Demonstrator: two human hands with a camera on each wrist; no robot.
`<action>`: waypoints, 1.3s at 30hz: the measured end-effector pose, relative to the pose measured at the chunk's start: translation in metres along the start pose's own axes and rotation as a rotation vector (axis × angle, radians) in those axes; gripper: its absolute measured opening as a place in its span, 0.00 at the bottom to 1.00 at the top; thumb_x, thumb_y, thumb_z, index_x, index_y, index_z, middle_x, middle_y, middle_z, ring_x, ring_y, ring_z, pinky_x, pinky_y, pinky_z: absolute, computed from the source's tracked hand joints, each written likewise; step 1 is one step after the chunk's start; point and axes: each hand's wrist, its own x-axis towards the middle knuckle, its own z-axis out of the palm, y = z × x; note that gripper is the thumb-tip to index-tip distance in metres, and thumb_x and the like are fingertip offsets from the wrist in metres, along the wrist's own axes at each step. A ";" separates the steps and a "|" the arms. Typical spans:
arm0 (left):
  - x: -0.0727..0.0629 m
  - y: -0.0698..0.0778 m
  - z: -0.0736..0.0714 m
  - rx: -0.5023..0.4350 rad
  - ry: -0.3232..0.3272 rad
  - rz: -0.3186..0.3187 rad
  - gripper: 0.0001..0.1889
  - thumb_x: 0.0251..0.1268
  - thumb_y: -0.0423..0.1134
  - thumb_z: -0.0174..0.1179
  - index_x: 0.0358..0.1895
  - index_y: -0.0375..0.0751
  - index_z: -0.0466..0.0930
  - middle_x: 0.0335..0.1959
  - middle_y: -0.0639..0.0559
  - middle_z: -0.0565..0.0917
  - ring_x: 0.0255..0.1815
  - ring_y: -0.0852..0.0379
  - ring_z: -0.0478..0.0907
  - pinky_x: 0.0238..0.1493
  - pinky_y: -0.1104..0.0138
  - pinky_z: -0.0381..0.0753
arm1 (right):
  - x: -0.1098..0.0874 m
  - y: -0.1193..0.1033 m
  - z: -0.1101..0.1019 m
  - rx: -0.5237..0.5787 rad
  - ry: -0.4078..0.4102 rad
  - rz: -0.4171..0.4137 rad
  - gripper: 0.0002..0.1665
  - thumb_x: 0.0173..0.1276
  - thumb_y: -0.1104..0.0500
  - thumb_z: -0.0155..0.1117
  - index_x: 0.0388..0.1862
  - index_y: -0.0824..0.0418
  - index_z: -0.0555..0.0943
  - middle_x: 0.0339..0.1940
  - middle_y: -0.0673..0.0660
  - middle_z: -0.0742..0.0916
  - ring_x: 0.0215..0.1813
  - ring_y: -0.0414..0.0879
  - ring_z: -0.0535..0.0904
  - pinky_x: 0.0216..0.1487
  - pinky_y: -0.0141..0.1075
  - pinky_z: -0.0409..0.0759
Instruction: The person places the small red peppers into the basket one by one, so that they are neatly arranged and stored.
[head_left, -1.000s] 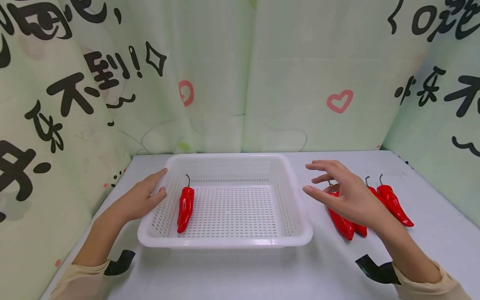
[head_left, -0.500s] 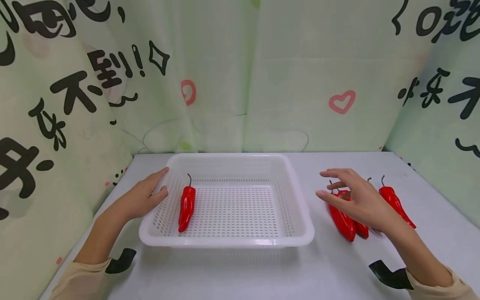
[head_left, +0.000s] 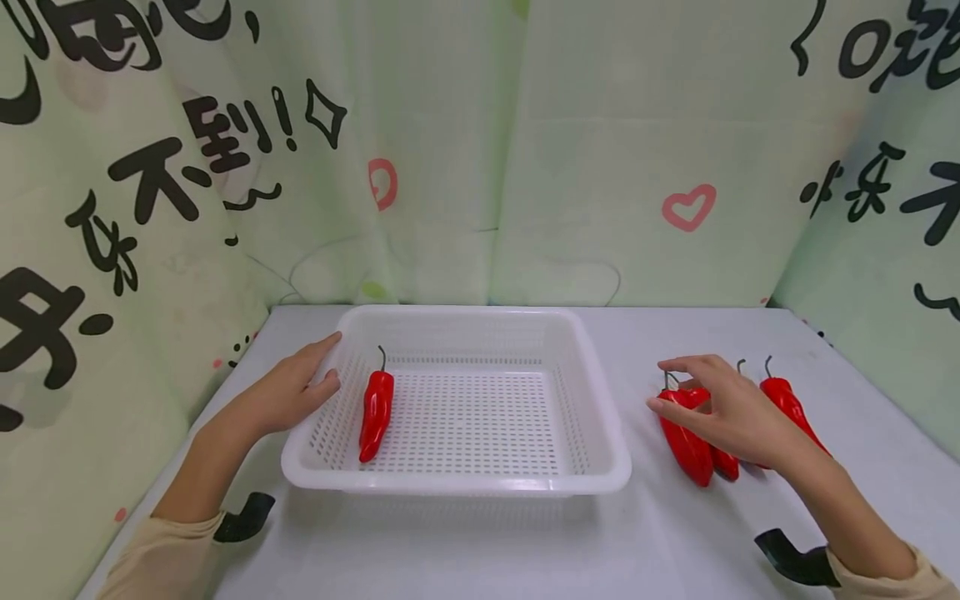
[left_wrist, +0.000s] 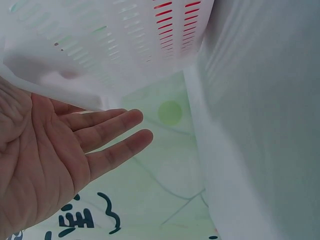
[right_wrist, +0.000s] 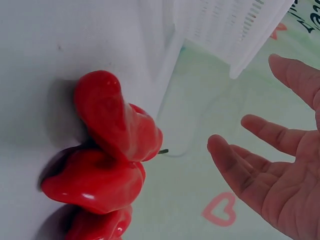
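A white perforated plastic basket (head_left: 457, 485) stands on the table, with one red chili pepper (head_left: 377, 415) lying in its left part. My left hand (head_left: 288, 392) rests at the basket's left rim, fingers extended; in the left wrist view its fingers (left_wrist: 110, 127) lie along the underside of that rim. To the right of the basket, my right hand (head_left: 731, 412) is over a group of red peppers, thumb and fingers spread around the top of the nearest pepper (head_left: 686, 446). The right wrist view shows the palm and fingers (right_wrist: 260, 185) apart from the peppers (right_wrist: 100, 180).
Another red pepper (head_left: 787, 404) lies at the right end of the group, partly behind my right hand. A pale curtain (head_left: 600, 167) with black writing and pink hearts encloses the back and sides of the white table (head_left: 480, 550).
My right hand has moved right and down, from beside the basket to the near peppers. The left hand stays at the rim, and the view has shifted slightly.
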 end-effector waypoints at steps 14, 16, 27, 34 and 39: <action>-0.001 0.002 0.000 0.003 -0.006 -0.018 0.36 0.76 0.38 0.51 0.80 0.28 0.49 0.73 0.24 0.64 0.53 0.36 0.80 0.41 0.50 0.90 | 0.002 0.021 0.011 -0.065 -0.072 0.047 0.46 0.59 0.45 0.78 0.70 0.66 0.72 0.66 0.76 0.72 0.61 0.72 0.73 0.37 0.54 0.89; -0.001 0.002 0.000 0.002 -0.006 -0.020 0.36 0.76 0.38 0.51 0.80 0.28 0.49 0.73 0.25 0.64 0.55 0.35 0.80 0.41 0.50 0.90 | 0.003 0.024 0.012 -0.069 -0.085 0.048 0.47 0.58 0.45 0.78 0.70 0.66 0.73 0.65 0.76 0.72 0.62 0.73 0.72 0.38 0.54 0.89; 0.000 0.000 0.000 0.005 -0.002 -0.024 0.36 0.76 0.38 0.51 0.80 0.29 0.49 0.73 0.25 0.64 0.55 0.34 0.79 0.41 0.50 0.90 | 0.004 0.033 0.020 -0.104 -0.142 0.042 0.47 0.56 0.44 0.79 0.68 0.67 0.74 0.62 0.75 0.75 0.59 0.70 0.74 0.35 0.51 0.89; 0.000 0.001 0.000 0.015 0.008 -0.022 0.36 0.76 0.38 0.52 0.80 0.28 0.50 0.73 0.25 0.64 0.56 0.33 0.79 0.41 0.50 0.90 | 0.006 0.032 0.027 -0.134 -0.184 0.027 0.47 0.55 0.46 0.80 0.69 0.65 0.75 0.63 0.76 0.75 0.60 0.70 0.73 0.38 0.53 0.89; 0.000 0.001 0.000 0.011 0.003 -0.028 0.36 0.76 0.38 0.51 0.80 0.29 0.49 0.73 0.25 0.64 0.56 0.34 0.79 0.41 0.50 0.90 | 0.009 0.033 0.031 -0.143 -0.205 0.012 0.46 0.54 0.46 0.81 0.68 0.62 0.76 0.63 0.75 0.75 0.60 0.71 0.73 0.39 0.54 0.89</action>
